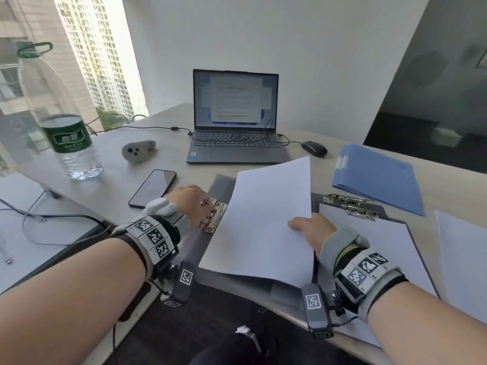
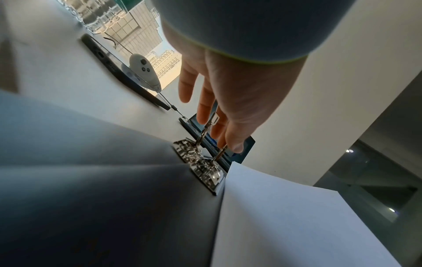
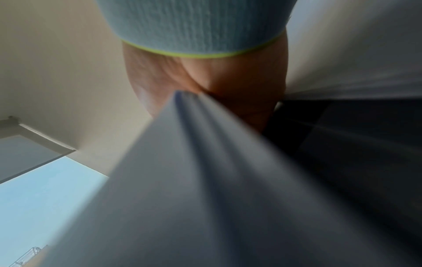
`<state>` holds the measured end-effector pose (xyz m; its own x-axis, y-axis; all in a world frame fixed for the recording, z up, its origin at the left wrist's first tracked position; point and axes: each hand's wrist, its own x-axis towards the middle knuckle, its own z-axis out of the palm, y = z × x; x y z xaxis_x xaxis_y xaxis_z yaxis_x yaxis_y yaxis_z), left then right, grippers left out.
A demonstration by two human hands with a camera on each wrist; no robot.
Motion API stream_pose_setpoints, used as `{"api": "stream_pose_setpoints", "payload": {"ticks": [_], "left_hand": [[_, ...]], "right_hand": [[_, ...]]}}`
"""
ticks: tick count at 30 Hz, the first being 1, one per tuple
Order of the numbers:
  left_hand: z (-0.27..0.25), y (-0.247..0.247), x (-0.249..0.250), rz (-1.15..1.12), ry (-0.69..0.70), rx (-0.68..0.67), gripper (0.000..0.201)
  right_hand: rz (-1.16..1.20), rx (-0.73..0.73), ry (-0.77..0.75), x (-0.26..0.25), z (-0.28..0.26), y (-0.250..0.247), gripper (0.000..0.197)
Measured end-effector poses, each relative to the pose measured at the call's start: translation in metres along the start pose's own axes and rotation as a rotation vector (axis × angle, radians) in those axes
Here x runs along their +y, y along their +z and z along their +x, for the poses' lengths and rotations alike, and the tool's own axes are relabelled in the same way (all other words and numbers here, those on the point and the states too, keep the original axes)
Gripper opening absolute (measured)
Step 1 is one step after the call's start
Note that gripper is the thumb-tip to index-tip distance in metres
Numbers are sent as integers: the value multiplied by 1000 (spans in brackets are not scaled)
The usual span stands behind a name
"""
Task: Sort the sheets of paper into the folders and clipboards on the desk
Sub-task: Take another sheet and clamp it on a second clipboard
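A dark grey clipboard [image 1: 221, 183] lies in front of me with its metal clip [image 1: 214, 214] at the left side. My left hand [image 1: 207, 204] pinches the raised wire lever of that clip [image 2: 205, 130] between thumb and fingers. My right hand [image 1: 297, 225] grips the right edge of a white sheet [image 1: 263, 219], thumb on top, and holds it slanted over the board; the sheet's near edge [image 2: 297, 216] sits beside the clip. In the right wrist view the sheet [image 3: 205, 180] runs blurred into my palm [image 3: 205, 81]. A second clipboard [image 1: 411, 230] holding paper lies to the right.
A blue folder [image 1: 379, 180] lies at the back right, and loose sheets [image 1: 461, 259] at the far right edge. Behind are an open laptop [image 1: 234, 127], a mouse [image 1: 313, 148], a phone [image 1: 152, 188], a grey controller [image 1: 138, 151], a water bottle [image 1: 60, 114] and cables.
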<state>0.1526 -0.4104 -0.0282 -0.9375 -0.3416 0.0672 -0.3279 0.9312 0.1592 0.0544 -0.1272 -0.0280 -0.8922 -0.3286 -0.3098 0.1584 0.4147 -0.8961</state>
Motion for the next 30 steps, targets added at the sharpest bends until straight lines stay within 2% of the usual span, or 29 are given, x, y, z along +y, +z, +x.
{"api": "stream_pose_setpoints", "payload": {"ticks": [5,10,16,18,21,24,28,30], "left_hand": [[2,-2,13,17,-46,137,27],[6,-1,21,-69,-86,104,28],[13,3,24,-159,-137,58,12],[17,0,29,-106,-129,21,13],[25,-3,33,-47,-144,-29,15],[28,-5,34,-9,-166,-84,21],[28,-5,35,-6,-187,-92,23],[28,-3,33,-8,-187,-100,22]], "right_hand": [[46,18,14,1,0,-11,34],[97,7,23,5,0,-15,47],[112,11,24,11,-4,-13,26],[144,11,34,14,-3,-14,25],[162,2,49,16,-3,-13,39],[127,-23,56,16,-3,-9,24],[77,-30,55,16,-3,-3,10],[51,-22,53,15,-3,-1,12]]}}
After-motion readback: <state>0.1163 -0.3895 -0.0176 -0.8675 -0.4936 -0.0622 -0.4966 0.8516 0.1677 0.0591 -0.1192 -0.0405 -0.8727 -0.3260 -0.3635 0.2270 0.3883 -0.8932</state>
